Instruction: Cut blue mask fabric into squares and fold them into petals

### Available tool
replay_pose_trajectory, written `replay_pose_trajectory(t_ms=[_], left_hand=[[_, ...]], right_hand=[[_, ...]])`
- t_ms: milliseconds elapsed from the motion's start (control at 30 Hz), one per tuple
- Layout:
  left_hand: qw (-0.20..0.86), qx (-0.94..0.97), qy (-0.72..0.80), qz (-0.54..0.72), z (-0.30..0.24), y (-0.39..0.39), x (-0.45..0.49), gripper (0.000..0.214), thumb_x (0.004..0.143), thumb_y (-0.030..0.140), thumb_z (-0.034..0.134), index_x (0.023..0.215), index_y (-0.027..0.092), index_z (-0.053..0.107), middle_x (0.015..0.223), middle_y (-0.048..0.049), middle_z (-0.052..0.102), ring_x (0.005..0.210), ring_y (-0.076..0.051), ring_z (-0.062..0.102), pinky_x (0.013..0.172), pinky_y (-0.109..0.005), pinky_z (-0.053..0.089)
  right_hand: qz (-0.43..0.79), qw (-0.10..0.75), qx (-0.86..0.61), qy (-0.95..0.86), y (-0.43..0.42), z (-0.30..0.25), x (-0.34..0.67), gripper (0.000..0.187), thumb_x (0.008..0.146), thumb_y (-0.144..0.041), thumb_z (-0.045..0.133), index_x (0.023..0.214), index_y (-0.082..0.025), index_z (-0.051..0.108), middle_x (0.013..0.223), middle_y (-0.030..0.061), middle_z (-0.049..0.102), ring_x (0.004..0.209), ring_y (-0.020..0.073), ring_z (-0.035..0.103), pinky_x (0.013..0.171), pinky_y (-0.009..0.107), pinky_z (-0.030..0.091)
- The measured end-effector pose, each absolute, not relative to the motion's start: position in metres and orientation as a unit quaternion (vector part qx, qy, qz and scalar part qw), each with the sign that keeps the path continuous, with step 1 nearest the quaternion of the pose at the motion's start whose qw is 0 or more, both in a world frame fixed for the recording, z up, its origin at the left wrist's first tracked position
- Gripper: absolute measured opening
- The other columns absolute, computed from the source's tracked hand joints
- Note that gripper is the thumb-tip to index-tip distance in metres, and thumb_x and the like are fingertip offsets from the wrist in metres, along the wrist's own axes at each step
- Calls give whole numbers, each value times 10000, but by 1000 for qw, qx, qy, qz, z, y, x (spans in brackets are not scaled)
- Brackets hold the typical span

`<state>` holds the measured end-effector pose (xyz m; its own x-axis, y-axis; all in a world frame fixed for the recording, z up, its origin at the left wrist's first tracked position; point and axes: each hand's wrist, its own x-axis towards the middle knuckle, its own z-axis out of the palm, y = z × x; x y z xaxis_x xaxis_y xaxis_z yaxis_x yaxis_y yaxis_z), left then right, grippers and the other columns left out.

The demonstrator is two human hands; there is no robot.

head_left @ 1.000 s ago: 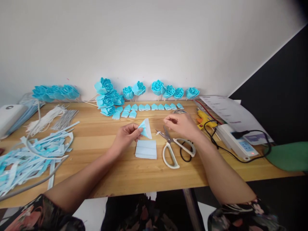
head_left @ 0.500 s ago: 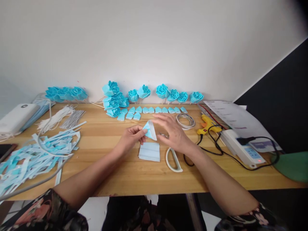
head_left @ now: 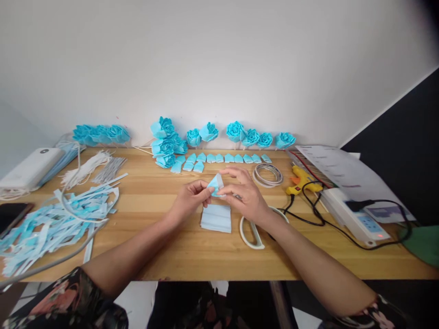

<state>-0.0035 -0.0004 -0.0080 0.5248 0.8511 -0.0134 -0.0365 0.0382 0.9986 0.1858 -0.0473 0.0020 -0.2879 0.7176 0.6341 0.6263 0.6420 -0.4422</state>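
Note:
Between my two hands, above the middle of the table, is a small folded piece of light blue and white fabric (head_left: 214, 183), like mask material. My left hand (head_left: 194, 196) pinches its left side between thumb and fingers. On the other side, my right hand (head_left: 245, 192) has its fingertips closed on the piece's right edge. Just below them, a pale blue stack of fabric squares (head_left: 216, 218) lies flat. Under my right wrist lie scissors with white loop handles (head_left: 254, 237); my hand hides most of their blades.
Blue fabric roses (head_left: 236, 131) line the wall, with several cut blue petals (head_left: 211, 158) before them. At right are tape rolls (head_left: 267, 175), a yellow glue gun (head_left: 304, 180) and a power strip (head_left: 356, 217). Fabric strips (head_left: 68, 219), a cable and a phone (head_left: 13, 217) lie left.
My right hand has moved in to the left and closed on the fabric piece, whose white edge is now folded over. The whole view has shifted slightly.

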Motion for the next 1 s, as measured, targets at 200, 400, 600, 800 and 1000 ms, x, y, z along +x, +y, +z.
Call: replay_pose_trajectory(t_ms=[200, 400, 600, 800, 1000], left_hand=[[612, 615, 343, 360, -8, -2, -3, 336, 740, 463, 689, 692, 143, 598, 569, 16, 567, 498, -84, 494, 501, -214, 414], [608, 619, 354, 348, -7, -3, -3, 319, 747, 444, 683, 695, 140, 596, 578, 17, 565, 499, -80, 489, 510, -213, 408], [614, 618, 355, 340, -7, -3, -3, 332, 732, 459, 688, 695, 143, 595, 569, 22, 558, 493, -81, 484, 507, -215, 408], [607, 630, 354, 330, -7, -3, -3, 334, 747, 463, 675, 700, 143, 591, 579, 18, 570, 497, -84, 497, 514, -217, 410], [607, 640, 347, 319, -6, -4, -2, 333, 752, 470, 667, 737, 142, 609, 582, 24, 557, 506, -85, 494, 520, -219, 414]], right_hand=[[183, 475, -470, -721, -49, 0, 178, 72, 860, -255, 637, 828, -212, 684, 1197, 88, 594, 1154, 242, 545, 974, 422, 422], [351, 481, -503, -626, -48, -4, 176, 136, 801, -309, 665, 774, -190, 605, 801, 19, 660, 751, 161, 615, 696, 284, 476], [421, 508, -487, -573, -47, -7, 176, 416, 758, -266, 684, 1142, -202, 538, 750, -27, 638, 662, 124, 574, 629, 252, 441], [459, 491, -460, -580, -46, -9, 177, 336, 790, -296, 660, 1108, -190, 640, 901, 27, 697, 836, 169, 637, 772, 299, 480], [470, 485, -455, -580, -47, -7, 174, 316, 800, -294, 643, 1099, -193, 661, 909, 33, 719, 854, 186, 659, 795, 316, 499]])
